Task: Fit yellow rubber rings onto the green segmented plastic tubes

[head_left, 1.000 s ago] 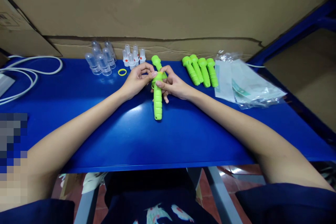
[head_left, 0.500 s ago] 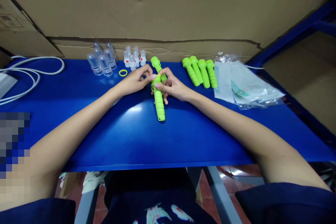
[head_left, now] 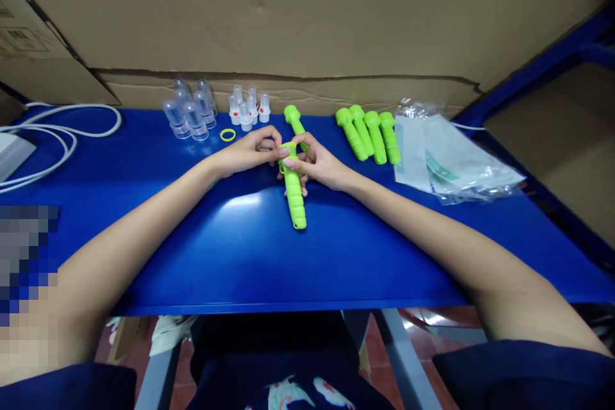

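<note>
- Green ribbed handle (head_left: 295, 202): in the head view it is between both hands, near the middle of the table, flared end away from the wearer and narrow end slanting toward the body.
- Over the last second its narrow end has swung slightly to the right, while both hands have stayed at the flared end. I judge this a small adjustment in ongoing fingerwork there, with the piece not yet released.
- Left hand (head_left: 250, 150): thumb and fingers pinch the rim of the flared end; whether a smaller part is between them cannot be told.
- Right hand (head_left: 321, 166): closed around the upper body, thumb on top.
- Just behind the hands lies another green handle (head_left: 294, 117); four green handles (head_left: 375, 134) lie to the right, beside plastic bags (head_left: 449, 154).
- To the left are a yellow ring (head_left: 227, 140), small white-based pieces (head_left: 245, 116), transparent tubes (head_left: 196, 120) and a white cable (head_left: 120, 118).
- The blue table (head_left: 216, 256) is glossy; cardboard (head_left: 288, 19) walls its far side, and reddish floor tiles (head_left: 382, 359) show below.
</note>
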Available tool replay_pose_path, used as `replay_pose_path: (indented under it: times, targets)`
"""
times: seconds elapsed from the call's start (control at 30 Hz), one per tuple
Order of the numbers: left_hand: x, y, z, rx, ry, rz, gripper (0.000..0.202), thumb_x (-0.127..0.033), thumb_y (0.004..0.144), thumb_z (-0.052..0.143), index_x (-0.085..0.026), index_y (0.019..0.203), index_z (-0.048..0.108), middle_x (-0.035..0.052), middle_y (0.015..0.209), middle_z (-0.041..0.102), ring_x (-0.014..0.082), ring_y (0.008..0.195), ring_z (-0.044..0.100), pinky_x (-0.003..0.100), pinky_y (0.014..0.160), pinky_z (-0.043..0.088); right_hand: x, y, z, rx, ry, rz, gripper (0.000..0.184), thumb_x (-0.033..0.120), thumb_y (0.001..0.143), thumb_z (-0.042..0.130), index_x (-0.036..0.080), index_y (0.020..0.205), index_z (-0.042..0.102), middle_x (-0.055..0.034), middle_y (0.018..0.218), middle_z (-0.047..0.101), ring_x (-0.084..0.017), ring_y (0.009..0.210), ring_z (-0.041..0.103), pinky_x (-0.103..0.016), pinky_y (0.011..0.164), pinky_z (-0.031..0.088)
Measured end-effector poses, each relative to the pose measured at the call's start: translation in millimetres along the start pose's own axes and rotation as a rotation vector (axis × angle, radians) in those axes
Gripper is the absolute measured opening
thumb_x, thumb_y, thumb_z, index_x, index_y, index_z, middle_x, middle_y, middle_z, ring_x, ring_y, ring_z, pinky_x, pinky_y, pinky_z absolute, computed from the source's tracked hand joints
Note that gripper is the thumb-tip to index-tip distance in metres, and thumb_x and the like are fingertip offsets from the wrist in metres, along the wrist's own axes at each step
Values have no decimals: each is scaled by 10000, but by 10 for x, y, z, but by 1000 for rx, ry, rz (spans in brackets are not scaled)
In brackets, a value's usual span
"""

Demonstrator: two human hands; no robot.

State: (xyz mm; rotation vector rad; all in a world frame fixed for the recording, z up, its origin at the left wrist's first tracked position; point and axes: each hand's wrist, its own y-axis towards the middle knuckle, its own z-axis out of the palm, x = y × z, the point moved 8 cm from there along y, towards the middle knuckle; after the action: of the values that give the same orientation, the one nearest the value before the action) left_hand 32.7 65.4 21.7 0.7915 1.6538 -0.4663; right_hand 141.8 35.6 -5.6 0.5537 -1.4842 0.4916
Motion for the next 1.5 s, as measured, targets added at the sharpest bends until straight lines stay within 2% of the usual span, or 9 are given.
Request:
replay_pose_path:
  times: [0.2,0.43,0.57,0.67,0.83,1.07,1.23,1.33,1.5]
  targets:
    - [75,-1,-38,-16,41,-89,471,-555,786,840,-171,851,575,18,742,662,120,656,604,235,606,404,-33,5,10,10,30,40,699,593,809,831,273,1090,277,-8,891,749,-226,784,796,-203,472,549]
    - [96,4,-49,44,97,-95,496,-625,776,816,-179,817,600,10,722,669,121,635,594,230,584,386,-51,8,51,32,47,70,736,606,785,846,270,1074,258,-13,894,767,-198,615,760,-248,454,558]
    - [38,-8,-8,94,125,-64,501,-646,802,781,-169,817,626,21,746,697,131,667,620,246,623,436,-51,0,61,32,42,96,733,594,787,850,271,1067,254,-12,902,772,-196,611,761,-261,458,572]
    - [7,-11,-8,84,148,-58,527,-669,794,775,-159,802,643,11,723,676,122,654,597,249,620,427,-49,0,52,22,38,119,749,591,766,868,269,1058,259,-12,880,773,-205,630,768,-259,451,572]
    - [13,-17,-9,18,151,-120,528,-648,779,802,-151,740,627,4,701,635,115,659,562,254,614,384,-41,2,13,-2,31,119,762,596,739,886,262,1056,279,-3,831,768,-211,629,768,-239,423,543]
    - [17,-46,-19,-228,26,-229,423,-514,806,834,-151,773,620,15,707,671,119,678,578,268,667,374,19,26,-104,-69,-25,69,750,654,750,850,275,1036,269,-2,872,773,-181,599,749,-253,454,570]
    - [32,-50,-40,-346,-40,-243,408,-440,736,897,-151,787,614,12,732,689,117,703,595,266,717,409,70,58,-192,-129,-68,-23,715,634,729,874,263,1029,341,43,847,727,-128,580,694,-244,460,573]
    - [33,-50,-67,-360,-66,-219,436,-421,689,924,-153,803,599,-12,719,670,107,705,587,253,720,403,47,74,-215,-152,-87,-61,693,641,735,866,252,1042,381,37,820,716,-136,622,700,-245,499,574]
    - [-3,-34,-91,-305,-36,-166,469,-442,656,935,-150,857,628,-26,702,664,99,686,575,243,685,377,2,89,-240,-189,-103,-84,690,653,731,865,247,1036,399,8,832,733,-149,649,706,-256,539,564]
